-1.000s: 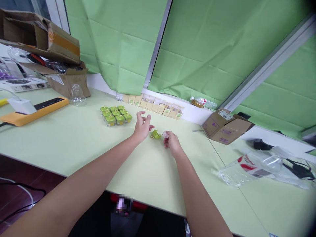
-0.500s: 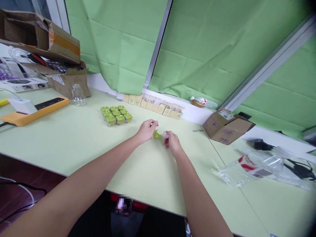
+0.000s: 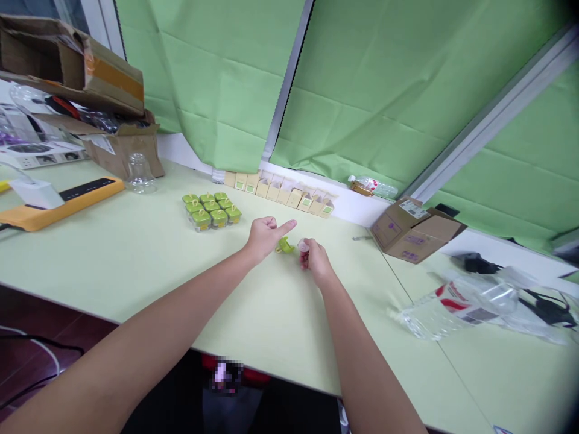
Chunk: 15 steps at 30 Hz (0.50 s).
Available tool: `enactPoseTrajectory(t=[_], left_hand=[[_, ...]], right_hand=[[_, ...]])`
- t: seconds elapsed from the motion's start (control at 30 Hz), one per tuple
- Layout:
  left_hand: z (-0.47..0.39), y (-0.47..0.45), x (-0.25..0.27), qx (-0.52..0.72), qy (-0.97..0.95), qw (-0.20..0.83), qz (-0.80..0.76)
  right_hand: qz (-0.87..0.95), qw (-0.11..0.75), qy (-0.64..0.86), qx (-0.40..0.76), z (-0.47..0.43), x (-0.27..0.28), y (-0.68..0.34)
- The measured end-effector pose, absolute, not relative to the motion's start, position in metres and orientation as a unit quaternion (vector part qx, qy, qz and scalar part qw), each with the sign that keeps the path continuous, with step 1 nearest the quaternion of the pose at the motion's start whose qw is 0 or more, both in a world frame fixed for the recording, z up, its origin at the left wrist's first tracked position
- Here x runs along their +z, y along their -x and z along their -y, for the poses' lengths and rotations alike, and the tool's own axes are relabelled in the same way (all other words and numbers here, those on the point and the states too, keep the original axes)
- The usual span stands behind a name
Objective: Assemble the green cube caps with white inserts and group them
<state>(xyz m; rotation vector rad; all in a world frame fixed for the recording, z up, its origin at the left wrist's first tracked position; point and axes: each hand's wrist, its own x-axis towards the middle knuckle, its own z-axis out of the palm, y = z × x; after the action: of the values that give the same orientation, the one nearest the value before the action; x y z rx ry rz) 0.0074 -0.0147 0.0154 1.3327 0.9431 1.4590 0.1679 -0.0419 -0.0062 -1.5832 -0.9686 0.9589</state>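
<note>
At the middle of the table, my left hand has its fingers curled in and its thumb stretched out to the right. Whether anything is inside those fingers is hidden. Close beside its lower edge is a small green lid-like piece with a yellowish loop; I cannot tell if the hand touches it. My right hand is closed on a small clear round piece, pinched near the thumb and too small to name. Back left of my hands stand several small clear boxes with green lids, packed together in a block.
A row of small beige cartons lines the wall. To the right are a cardboard box and a large clear bottle on its side. Leftward stand a glass jar, an orange power strip and stacked cardboard boxes.
My left thumb has straightened away from the curled fingers, where earlier thumb and fingertips were close together. The green piece shows slightly further left and turned. My right hand has hardly moved.
</note>
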Motion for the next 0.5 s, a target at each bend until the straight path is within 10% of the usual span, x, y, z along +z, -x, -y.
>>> enactPoseTrajectory(t=[0.5], left_hand=[[0.014,-0.013,-0.012,0.495,-0.719,0.389,-0.293]], right_hand=[[0.485,0.545,0.528,0.435,0.054,0.013,-0.159]])
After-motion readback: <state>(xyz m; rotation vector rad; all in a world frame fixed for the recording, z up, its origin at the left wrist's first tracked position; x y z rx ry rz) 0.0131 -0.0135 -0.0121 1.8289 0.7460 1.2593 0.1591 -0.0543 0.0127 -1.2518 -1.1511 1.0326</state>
